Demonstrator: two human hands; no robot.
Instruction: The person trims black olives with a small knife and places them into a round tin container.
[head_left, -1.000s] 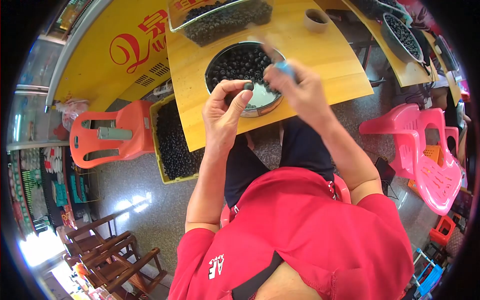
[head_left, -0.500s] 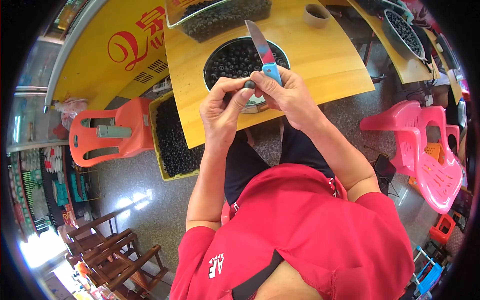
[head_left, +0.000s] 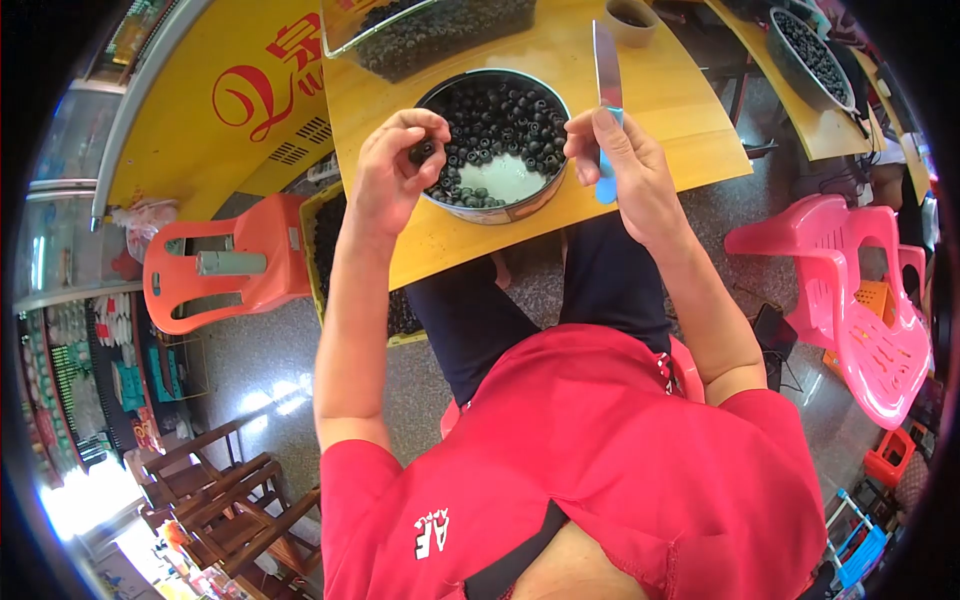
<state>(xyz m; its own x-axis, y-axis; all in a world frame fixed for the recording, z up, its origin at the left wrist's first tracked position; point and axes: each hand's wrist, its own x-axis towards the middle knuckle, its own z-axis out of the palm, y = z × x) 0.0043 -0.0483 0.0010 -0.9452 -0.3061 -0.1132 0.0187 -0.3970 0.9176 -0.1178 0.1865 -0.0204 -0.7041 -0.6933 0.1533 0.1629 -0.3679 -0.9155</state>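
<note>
Left hand (head_left: 385,178): fingers pinch dark round piece (head_left: 421,152) by left rim of bowl (head_left: 505,178). Right hand (head_left: 637,180): fingers grip knife (head_left: 606,180), blade far-pointing. Worktop (head_left: 690,130) extends rightward past knife to edge.

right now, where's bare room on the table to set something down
Widest: the table, between knife, right hand, cup and its right edge. Smaller: left of the bowl, between clear container and left hand. Crowded: the container's end and under both hands.

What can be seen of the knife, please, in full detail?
The knife has a light-blue handle, perhaps plastic, and a shiny, metal-looking blade. The right hand grips the handle, thumb near the blade end. The blade points to the top of the picture, seen against the table, right of the bowl and apart from it.
</note>
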